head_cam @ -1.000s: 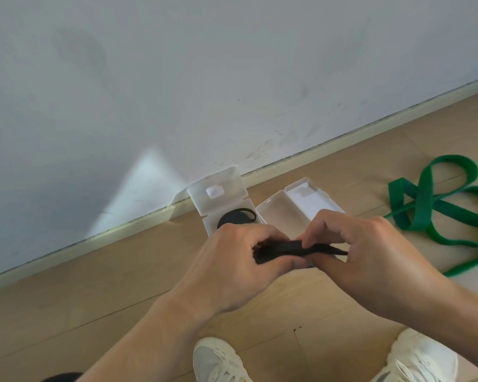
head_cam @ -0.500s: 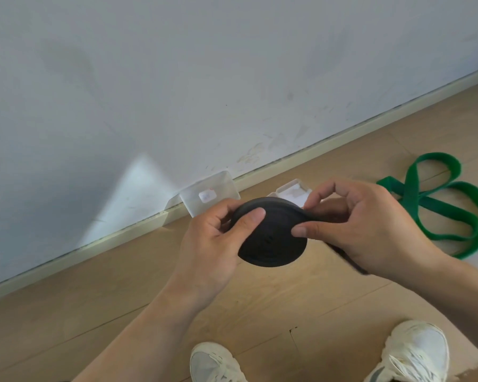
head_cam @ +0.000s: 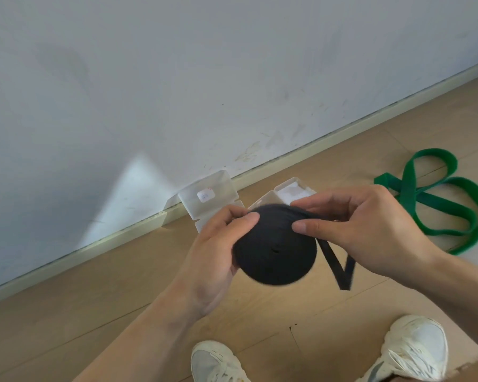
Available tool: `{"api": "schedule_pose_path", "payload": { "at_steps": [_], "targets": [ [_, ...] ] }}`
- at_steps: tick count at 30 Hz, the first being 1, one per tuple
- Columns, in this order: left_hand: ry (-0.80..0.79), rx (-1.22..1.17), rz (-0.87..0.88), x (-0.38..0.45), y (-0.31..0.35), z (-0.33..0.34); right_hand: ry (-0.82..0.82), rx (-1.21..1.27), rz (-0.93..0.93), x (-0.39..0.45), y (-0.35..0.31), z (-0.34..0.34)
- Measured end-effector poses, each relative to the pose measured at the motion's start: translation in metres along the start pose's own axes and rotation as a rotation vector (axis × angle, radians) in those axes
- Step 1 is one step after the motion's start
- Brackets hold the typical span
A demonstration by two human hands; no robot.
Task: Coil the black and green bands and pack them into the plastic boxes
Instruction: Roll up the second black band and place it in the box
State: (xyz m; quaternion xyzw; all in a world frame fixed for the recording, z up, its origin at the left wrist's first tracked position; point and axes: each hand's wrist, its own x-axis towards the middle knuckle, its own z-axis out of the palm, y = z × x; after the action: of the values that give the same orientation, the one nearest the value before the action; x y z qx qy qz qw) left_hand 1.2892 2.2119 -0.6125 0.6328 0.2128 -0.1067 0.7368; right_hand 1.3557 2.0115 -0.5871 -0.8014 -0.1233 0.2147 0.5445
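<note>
The black band (head_cam: 275, 248) is wound into a flat round coil that faces me, with a short loose tail hanging down at its right. My left hand (head_cam: 213, 249) grips the coil's left rim, thumb on its face. My right hand (head_cam: 364, 230) pinches the coil's upper right edge where the tail leaves it. Behind the hands, two open white plastic boxes stand on the floor: the left box (head_cam: 209, 195) and the right box (head_cam: 290, 188), both partly hidden. The green band (head_cam: 439, 205) lies uncoiled in loops on the floor to the right.
A white wall and its skirting board (head_cam: 122, 234) run diagonally behind the boxes. The floor is light wood. My two white shoes (head_cam: 414, 351) show at the bottom edge.
The black coil was edge-on between both hands a second ago; it has been turned flat toward me and lowered a little, and a short tail now hangs at its right.
</note>
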Motion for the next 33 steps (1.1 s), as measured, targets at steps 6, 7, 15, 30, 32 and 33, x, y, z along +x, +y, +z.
{"api": "schedule_pose_path", "payload": {
  "at_steps": [6, 7, 15, 30, 32, 33],
  "targets": [
    [-0.064, 0.445, 0.167, -0.004, -0.004, 0.015, -0.089, -0.093, -0.018, -0.006, 0.001, 0.005],
    [-0.054, 0.429, 0.168, -0.005, -0.005, 0.017, -0.097, -0.088, -0.016, -0.005, 0.001, 0.005],
    [0.033, 0.271, 0.072, -0.004, -0.008, 0.021, -0.159, -0.073, 0.032, -0.002, -0.001, 0.003],
    [0.067, 0.128, 0.021, -0.001, -0.002, 0.016, -0.061, 0.001, 0.094, 0.003, -0.007, 0.001],
    [0.085, 0.096, 0.001, -0.001, 0.001, 0.015, -0.078, 0.013, 0.136, 0.005, -0.006, -0.003],
    [0.103, 0.069, -0.01, 0.0, 0.003, 0.013, -0.098, 0.01, 0.163, 0.006, -0.006, -0.005]
  ]
}}
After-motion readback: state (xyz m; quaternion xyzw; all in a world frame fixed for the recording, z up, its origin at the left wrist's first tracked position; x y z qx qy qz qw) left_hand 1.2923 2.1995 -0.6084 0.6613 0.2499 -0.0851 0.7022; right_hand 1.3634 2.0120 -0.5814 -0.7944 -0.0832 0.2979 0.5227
